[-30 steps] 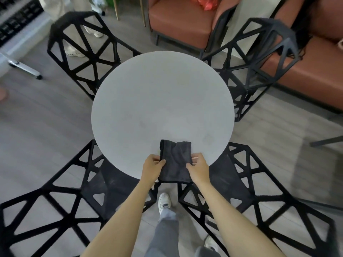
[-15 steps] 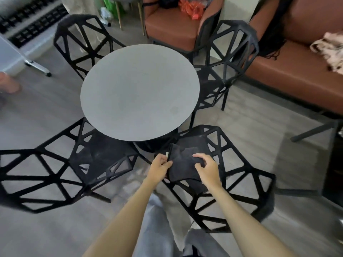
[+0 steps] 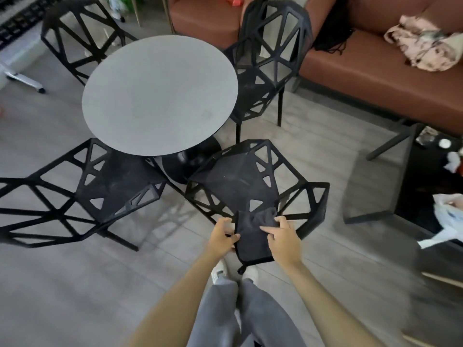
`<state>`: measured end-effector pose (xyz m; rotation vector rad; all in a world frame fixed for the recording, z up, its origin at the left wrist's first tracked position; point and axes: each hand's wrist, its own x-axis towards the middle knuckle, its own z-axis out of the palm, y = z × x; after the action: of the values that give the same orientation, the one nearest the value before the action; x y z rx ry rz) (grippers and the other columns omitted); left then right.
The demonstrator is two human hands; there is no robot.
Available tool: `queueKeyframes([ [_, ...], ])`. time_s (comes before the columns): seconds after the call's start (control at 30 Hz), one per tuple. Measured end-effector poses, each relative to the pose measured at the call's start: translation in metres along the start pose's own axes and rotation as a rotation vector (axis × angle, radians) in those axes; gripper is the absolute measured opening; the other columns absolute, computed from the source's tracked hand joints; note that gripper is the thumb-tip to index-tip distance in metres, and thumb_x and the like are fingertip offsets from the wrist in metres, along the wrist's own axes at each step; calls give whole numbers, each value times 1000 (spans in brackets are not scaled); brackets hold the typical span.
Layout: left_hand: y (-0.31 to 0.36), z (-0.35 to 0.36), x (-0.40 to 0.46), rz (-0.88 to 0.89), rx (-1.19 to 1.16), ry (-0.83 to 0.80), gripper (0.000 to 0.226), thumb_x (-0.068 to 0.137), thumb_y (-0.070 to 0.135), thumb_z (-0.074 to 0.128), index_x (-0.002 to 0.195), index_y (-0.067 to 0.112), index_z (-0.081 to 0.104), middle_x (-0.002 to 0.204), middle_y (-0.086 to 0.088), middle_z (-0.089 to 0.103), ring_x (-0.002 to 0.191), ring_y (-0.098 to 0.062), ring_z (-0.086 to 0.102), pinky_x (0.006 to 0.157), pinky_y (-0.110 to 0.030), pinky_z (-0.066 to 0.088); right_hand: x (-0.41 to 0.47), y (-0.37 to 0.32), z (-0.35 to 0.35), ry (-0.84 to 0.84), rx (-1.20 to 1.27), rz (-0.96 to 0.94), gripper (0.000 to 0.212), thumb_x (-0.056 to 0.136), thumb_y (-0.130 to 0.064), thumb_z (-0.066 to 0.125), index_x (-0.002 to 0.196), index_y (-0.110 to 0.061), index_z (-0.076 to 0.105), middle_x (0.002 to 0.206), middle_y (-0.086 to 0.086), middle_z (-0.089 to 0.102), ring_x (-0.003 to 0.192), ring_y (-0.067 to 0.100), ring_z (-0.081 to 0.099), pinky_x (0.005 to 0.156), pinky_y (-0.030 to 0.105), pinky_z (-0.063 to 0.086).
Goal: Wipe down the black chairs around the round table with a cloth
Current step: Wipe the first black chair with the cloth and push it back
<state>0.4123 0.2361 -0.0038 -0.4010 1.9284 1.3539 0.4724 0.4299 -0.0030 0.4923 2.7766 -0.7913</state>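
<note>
I hold a dark grey cloth (image 3: 253, 236) between both hands, just over the back edge of the nearest black lattice chair (image 3: 240, 176). My left hand (image 3: 221, 234) pinches the cloth's left edge. My right hand (image 3: 284, 237) grips its right side, fingers laid over it. A second black chair (image 3: 110, 181) stands to the left, a third (image 3: 270, 58) at the far right of the round grey table (image 3: 160, 93), and another (image 3: 75, 33) at the far left.
A brown leather sofa (image 3: 370, 71) with a pink bundle (image 3: 426, 46) runs along the right. A dark low table (image 3: 426, 181) with a white bag stands at the right edge. A wheeled stand leg (image 3: 25, 81) is at the left. Grey wood floor lies around me.
I have stepped back from the table with the cloth. It left the tabletop and now hangs in both hands over the near right chair's back edge.
</note>
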Motion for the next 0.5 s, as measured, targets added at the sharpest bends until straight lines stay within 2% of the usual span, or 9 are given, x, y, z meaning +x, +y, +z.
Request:
queueKeyframes([
  [0.1,-16,24,-9,-50,-50,-28,58,97,-6,66,141,14,35,92,-8,60,83,-20,65,67,-39,64,-19,23,10,35,-166,-25,42,81,1,76,106,-32,82,123,3,60,115,29,53,77,44,59],
  [0.17,-27,37,-7,-87,-82,-2,63,94,-7,69,142,12,34,89,-7,62,86,-23,66,73,-46,64,-29,32,9,69,-300,-47,48,67,1,87,99,-35,82,118,5,63,107,32,55,75,45,55],
  [0.23,-44,46,0,-117,-111,39,62,92,-3,74,141,10,38,93,-7,67,96,-29,69,83,-58,61,-34,31,11,76,-418,-55,49,62,-3,87,100,-32,79,132,10,60,123,35,52,90,52,46],
  [0.3,-56,50,4,-109,-99,97,59,90,3,77,138,15,44,92,-5,68,95,-26,69,87,-57,60,-35,23,21,53,-500,-94,47,61,-9,82,105,-22,73,155,13,45,148,34,35,112,62,27],
  [0.37,-58,49,4,-93,-73,139,51,91,6,77,131,19,48,90,-4,67,91,-21,67,90,-52,59,-36,9,37,-31,-538,-134,59,63,-24,80,119,-17,66,159,10,41,154,28,28,119,65,15],
  [0.43,-64,44,7,-116,-81,150,45,92,6,74,130,15,50,92,-5,65,93,-26,67,91,-51,58,-37,-1,57,-124,-537,-191,76,64,-36,80,136,-16,61,148,7,55,145,23,43,118,69,17],
  [0.5,-75,37,12,-195,-128,156,37,94,4,70,125,10,51,95,-11,69,95,-34,69,92,-51,58,-31,-4,75,-162,-531,-281,79,63,-36,87,136,-18,64,131,2,67,128,21,60,117,64,18],
])
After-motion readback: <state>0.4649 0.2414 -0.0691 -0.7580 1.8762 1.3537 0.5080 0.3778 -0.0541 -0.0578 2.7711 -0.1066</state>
